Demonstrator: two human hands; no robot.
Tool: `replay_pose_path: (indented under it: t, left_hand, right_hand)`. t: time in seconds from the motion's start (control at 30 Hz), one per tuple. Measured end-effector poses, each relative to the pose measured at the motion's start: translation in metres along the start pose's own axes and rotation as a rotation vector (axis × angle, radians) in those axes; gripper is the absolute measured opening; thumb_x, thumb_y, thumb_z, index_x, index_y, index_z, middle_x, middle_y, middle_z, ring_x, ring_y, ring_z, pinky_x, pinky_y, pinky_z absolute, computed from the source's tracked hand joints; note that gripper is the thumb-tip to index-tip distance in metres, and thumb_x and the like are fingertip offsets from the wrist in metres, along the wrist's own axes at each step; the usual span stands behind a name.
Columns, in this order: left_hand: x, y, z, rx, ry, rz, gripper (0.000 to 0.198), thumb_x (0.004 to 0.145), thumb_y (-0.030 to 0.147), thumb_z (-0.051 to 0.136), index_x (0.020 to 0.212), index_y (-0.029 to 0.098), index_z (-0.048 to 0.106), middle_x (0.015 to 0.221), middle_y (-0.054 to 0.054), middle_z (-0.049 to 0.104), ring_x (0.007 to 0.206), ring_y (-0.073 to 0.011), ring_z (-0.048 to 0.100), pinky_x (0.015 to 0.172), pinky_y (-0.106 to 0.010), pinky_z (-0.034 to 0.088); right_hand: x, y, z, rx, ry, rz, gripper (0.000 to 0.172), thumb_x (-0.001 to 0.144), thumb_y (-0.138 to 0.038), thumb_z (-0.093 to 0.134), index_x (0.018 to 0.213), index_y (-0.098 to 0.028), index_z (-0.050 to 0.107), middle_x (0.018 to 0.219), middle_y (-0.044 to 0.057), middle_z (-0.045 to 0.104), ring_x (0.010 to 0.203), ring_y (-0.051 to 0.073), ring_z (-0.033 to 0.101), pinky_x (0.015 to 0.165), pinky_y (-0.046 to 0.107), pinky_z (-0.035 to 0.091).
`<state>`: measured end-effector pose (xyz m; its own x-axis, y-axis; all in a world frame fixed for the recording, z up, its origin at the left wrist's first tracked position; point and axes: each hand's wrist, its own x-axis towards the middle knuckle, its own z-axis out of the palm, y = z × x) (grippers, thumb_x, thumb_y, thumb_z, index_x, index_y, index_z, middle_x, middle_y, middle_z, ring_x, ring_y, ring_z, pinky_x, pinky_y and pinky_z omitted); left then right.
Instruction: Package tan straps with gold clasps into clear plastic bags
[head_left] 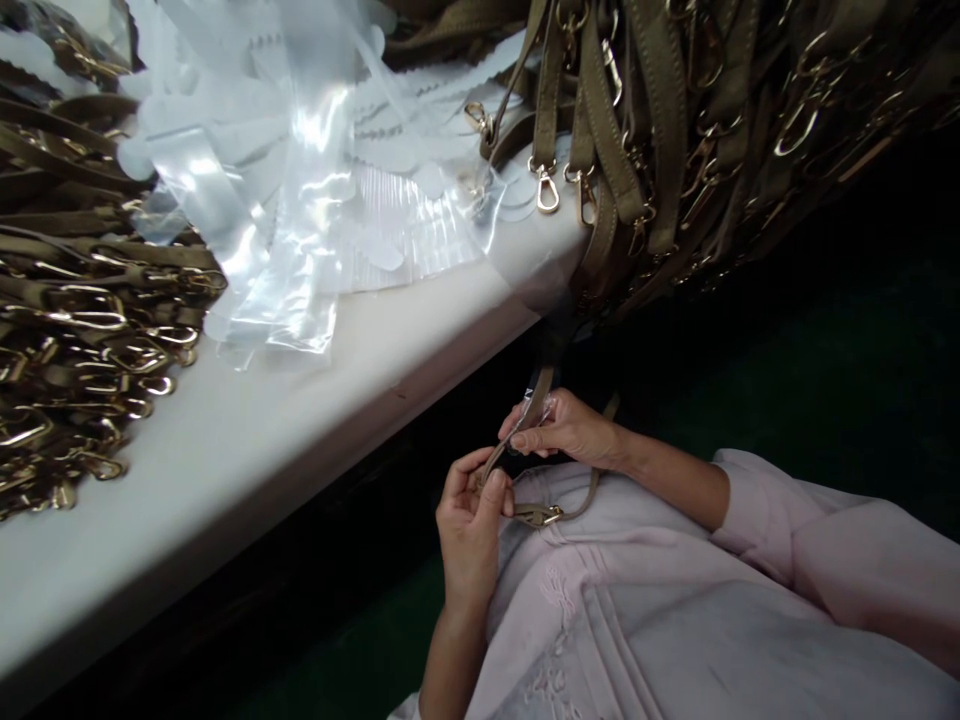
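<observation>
An olive-brown strap (538, 392) runs between my two hands above my lap, beyond the table's edge. My left hand (474, 505) is closed on it, thumb and fingers pinching the strap. Above and to the right, my right hand (562, 428) grips the same strap between thumb and fingers, with a bit of clear plastic beside the fingertips. Part of the strap, with a small gold buckle (553, 515), loops below my hands over the light pink clothing (637, 580).
On the white table (390, 340) lie clear plastic sleeves (300, 220) and white strips. Many olive straps with gold clasps (97, 330) are piled at the left. More straps (600, 130) hang over the edge at the upper right.
</observation>
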<state>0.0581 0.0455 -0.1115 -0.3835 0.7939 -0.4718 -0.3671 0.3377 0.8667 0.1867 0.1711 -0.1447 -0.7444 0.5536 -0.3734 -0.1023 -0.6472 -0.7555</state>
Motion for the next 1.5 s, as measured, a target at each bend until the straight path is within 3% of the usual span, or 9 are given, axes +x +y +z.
replay_pose_path:
  t: [0.13,0.23,0.43,0.7,0.8,0.9,1.03,1.27,1.5]
  left_hand:
    - [-0.005,-0.002,-0.003,0.526,0.076,0.302,0.02,0.094,0.027,0.058,0.109,0.022,0.069,0.082,-0.001,0.064,0.06,-0.0082,0.055,0.059,-0.022,0.045]
    - [-0.004,0.006,-0.005,0.605,-0.006,0.294,0.02,0.094,0.029,0.056,0.106,0.022,0.07,0.074,0.001,0.062,0.055,-0.008,0.052,0.056,-0.022,0.044]
    - [0.006,0.025,-0.006,0.482,-0.161,-0.001,0.031,0.091,0.037,0.06,0.07,0.014,0.065,0.05,0.004,0.049,0.046,-0.0061,0.041,0.047,-0.019,0.032]
    - [0.015,0.008,0.004,-0.155,-0.097,-0.158,0.024,0.081,0.031,0.074,0.091,0.017,0.057,0.068,0.002,0.063,0.046,-0.0041,0.045,0.05,-0.017,0.038]
    - [0.009,0.002,0.007,-0.176,-0.094,-0.176,0.033,0.078,0.031,0.077,0.104,0.019,0.06,0.073,0.0,0.063,0.06,-0.0079,0.053,0.058,-0.017,0.044]
    - [0.002,-0.005,0.006,-0.15,-0.077,-0.206,0.031,0.079,0.036,0.076,0.102,0.018,0.065,0.073,-0.001,0.061,0.071,-0.0108,0.054,0.067,-0.019,0.047]
    - [-0.002,-0.004,0.002,-0.193,-0.062,-0.225,0.03,0.08,0.037,0.075,0.099,0.015,0.069,0.067,0.001,0.055,0.066,-0.0104,0.05,0.063,-0.02,0.044]
    - [-0.003,0.022,0.001,-0.242,-0.292,-0.352,0.024,0.088,0.031,0.066,0.094,0.008,0.071,0.05,0.006,0.037,0.047,-0.0039,0.033,0.05,-0.018,0.028]
    - [0.005,0.02,-0.004,-0.49,-0.509,-0.575,0.016,0.087,0.019,0.062,0.082,0.006,0.07,0.045,0.011,0.026,0.035,0.0007,0.015,0.043,-0.015,0.024]
  right_hand:
    - [-0.002,-0.001,0.003,-0.055,-0.039,0.003,0.039,0.066,-0.037,0.086,0.092,-0.01,0.075,0.065,0.001,0.063,0.052,0.007,0.049,0.046,0.017,0.038]
    - [-0.002,0.003,0.002,-0.109,-0.044,-0.001,0.039,0.067,-0.037,0.085,0.093,-0.01,0.076,0.066,0.001,0.064,0.051,0.006,0.049,0.046,0.017,0.039]
    - [-0.002,0.014,-0.001,-0.106,-0.117,0.024,0.043,0.068,-0.038,0.084,0.099,-0.01,0.074,0.066,0.002,0.065,0.051,0.007,0.049,0.046,0.018,0.042]
    - [0.0,0.014,0.009,0.158,-0.109,0.1,0.039,0.069,-0.037,0.085,0.091,-0.007,0.073,0.063,0.003,0.064,0.047,0.003,0.041,0.042,0.015,0.025]
    - [0.004,0.005,0.005,0.289,-0.032,0.091,0.038,0.061,-0.035,0.089,0.083,-0.008,0.074,0.059,0.001,0.061,0.046,0.002,0.038,0.041,0.015,0.02]
    - [0.005,-0.01,-0.001,0.319,0.049,0.011,0.038,0.058,-0.033,0.091,0.082,-0.009,0.075,0.057,-0.001,0.059,0.047,0.002,0.039,0.042,0.015,0.021]
    - [0.001,-0.024,0.0,0.236,0.004,-0.043,0.038,0.06,-0.033,0.09,0.086,-0.01,0.076,0.06,0.001,0.062,0.052,0.005,0.047,0.044,0.015,0.027]
    - [-0.006,-0.027,-0.01,-0.061,-0.167,-0.052,0.033,0.07,-0.03,0.083,0.096,-0.012,0.076,0.073,0.002,0.069,0.053,0.005,0.048,0.046,0.015,0.037]
    - [-0.004,-0.025,-0.022,-0.244,-0.39,0.004,0.033,0.071,-0.028,0.083,0.099,-0.013,0.077,0.074,0.003,0.07,0.055,0.006,0.051,0.047,0.015,0.041]
